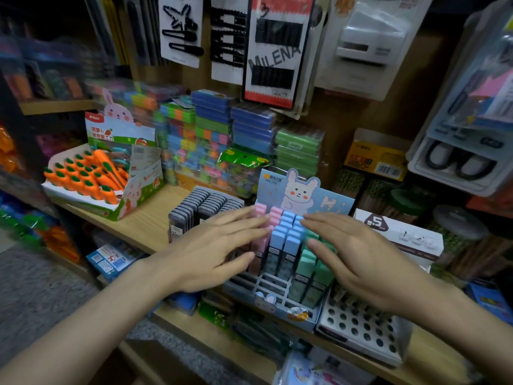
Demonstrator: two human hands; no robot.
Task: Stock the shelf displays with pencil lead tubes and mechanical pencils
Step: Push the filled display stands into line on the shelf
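Note:
A pale blue bunny display box point(277, 304) stands on the wooden shelf, holding pink, blue point(286, 240) and green point(313, 268) pencil lead tubes in a grid; its front slots are bare. My left hand point(219, 245) lies flat with straight fingers over the pink tubes on the box's left side. My right hand point(358, 257) spreads flat over the green tubes on its right. Neither hand grips anything. A black tray of dark lead tubes point(200, 207) sits just left of the box.
A white display stand with round holes point(361, 326) sits right of the bunny box. A carrot-shaped item box point(91, 179) is at the shelf's left. Stacked colourful packs point(222, 129) fill the back. Hair clip cards point(274, 48) hang overhead. A white 0.5 box point(399, 232) lies behind my right hand.

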